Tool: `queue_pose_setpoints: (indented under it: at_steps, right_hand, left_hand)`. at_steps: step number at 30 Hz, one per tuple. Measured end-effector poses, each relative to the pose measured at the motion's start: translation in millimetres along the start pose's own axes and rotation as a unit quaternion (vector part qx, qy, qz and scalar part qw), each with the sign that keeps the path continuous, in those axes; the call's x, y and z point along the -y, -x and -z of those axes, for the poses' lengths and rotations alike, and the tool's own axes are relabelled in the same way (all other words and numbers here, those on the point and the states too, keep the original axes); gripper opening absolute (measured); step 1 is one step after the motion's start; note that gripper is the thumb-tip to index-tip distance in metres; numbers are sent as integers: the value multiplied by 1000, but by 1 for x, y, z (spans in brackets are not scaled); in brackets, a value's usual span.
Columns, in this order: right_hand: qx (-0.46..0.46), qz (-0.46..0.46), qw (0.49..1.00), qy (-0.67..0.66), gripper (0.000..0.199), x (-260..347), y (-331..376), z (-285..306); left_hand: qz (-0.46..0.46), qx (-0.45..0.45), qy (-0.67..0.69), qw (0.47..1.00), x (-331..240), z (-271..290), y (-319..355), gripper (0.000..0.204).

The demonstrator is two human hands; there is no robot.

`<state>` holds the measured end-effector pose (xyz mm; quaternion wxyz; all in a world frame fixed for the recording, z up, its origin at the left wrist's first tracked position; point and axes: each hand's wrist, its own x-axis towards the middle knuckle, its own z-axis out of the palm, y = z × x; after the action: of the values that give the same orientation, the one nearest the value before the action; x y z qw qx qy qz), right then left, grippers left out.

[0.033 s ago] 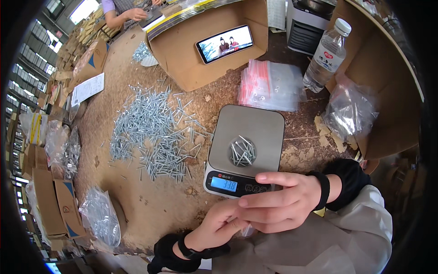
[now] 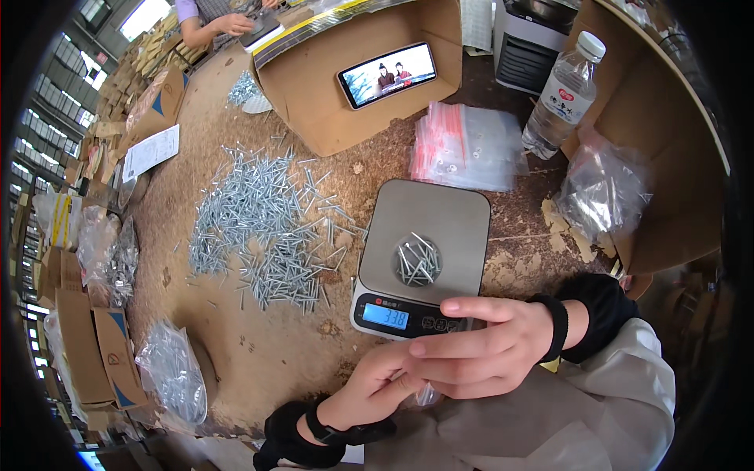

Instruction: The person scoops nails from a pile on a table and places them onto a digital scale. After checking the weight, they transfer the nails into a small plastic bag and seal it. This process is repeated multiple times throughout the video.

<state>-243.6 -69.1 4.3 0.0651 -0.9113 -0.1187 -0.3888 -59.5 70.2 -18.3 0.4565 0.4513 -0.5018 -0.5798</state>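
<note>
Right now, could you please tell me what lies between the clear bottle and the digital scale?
Flat clear plastic bags with pinkish-red edges lie between the bottle and the scale, as the head view shows.

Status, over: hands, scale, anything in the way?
Left hand and right hand together by scale's near edge. Screws in round dish on scale. Right hand overlaps scale's front-right corner; clear plastic below hands.

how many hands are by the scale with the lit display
2: the right hand by the near right corner of the scale, and the left hand beside it, fingers partly hidden.
</note>
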Motion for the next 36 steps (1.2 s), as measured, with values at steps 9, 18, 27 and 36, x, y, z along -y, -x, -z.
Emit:
queue_pose_setpoints:
  at_steps: [9, 18, 27, 36]
  right_hand:
    - [-24, -25, 999, -18, 8, 0, 1, -3]
    - [-8, -27, 999, -32, 7, 1, 0, -4]
    - [30, -13, 999, -16, 9, -2, -1, 0]
    - [78, -21, 993, -88, 5, 1, -1, 4]
  left_hand:
    - [1, 46, -11, 999, -10, 4, -7, 14]
    - [12, 44, 72, 996, 6, 3, -2, 21]
    - [123, -80, 258, 955, -4, -15, -5, 17]
    - [-81, -19, 169, 982, -1, 8, -16, 19]
